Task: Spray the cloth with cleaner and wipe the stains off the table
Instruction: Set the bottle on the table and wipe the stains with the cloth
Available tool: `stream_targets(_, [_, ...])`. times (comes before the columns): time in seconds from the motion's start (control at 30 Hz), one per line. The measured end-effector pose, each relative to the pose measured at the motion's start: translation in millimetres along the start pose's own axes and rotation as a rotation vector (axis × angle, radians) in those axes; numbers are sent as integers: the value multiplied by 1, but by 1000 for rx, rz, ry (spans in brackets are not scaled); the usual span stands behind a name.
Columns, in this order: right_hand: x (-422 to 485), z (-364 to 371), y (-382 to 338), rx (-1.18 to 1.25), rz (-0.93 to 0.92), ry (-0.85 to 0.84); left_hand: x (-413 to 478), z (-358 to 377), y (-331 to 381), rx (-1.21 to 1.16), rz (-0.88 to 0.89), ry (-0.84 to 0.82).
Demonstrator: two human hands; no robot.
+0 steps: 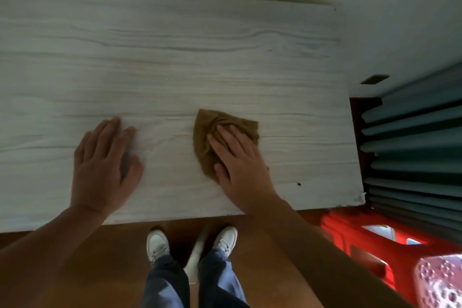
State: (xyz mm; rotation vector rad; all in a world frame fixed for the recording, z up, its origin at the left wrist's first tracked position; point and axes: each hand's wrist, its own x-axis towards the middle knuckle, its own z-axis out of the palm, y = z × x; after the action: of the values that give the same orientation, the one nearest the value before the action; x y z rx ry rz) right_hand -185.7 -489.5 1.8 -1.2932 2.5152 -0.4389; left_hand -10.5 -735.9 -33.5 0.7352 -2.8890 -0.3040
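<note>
In the head view, the pale wood-grain bench [175, 57] fills the upper and middle part of the frame, and both hands rest on it near its lower edge. The right hand [240, 157], at lower centre, lies flat with spread fingers on a brown cloth [212, 127]; its grip is open and does not close around the cloth, it only presses it down, probably so the cloth can slide over the surface and rub. The cloth is bunched under the fingers and lies directly on the bench, a little right of centre. The left hand [105, 160], at lower left, is also open and flat on the bare bench and holds nothing; I judge it is there to support the body during wiping. A few small dark spots [299, 184] show near the lower right corner of the bench, beside the right hand. No spray bottle is visible.
</note>
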Motion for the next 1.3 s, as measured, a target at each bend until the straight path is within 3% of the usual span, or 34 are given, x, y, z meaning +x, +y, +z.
stream_targets(0.1, [-17,-15,34,-60,-18,5,0,3,-1,-2,9,22])
stream_targets(0.33, [5,-64,132,-52,359,132,0,7,-5,-12,-8,11])
stream_targets(0.57, [-43,-35,100,-4,483,248,1,6,-7,-39,-21,-25])
stream_targets(0.77, [-91,0,29,37,564,261,0,2,-3,-88,-24,-20])
stream_targets(0.97, [-80,35,-56,32,409,153,0,-5,5,-130,-42,-28])
stream_targets(1.07, [-80,27,-42,-33,344,98,-1,-7,6,-141,-46,-19])
stream_targets(1.3, [-99,-15,46,-49,635,169,-3,-8,6,-137,-25,-13])
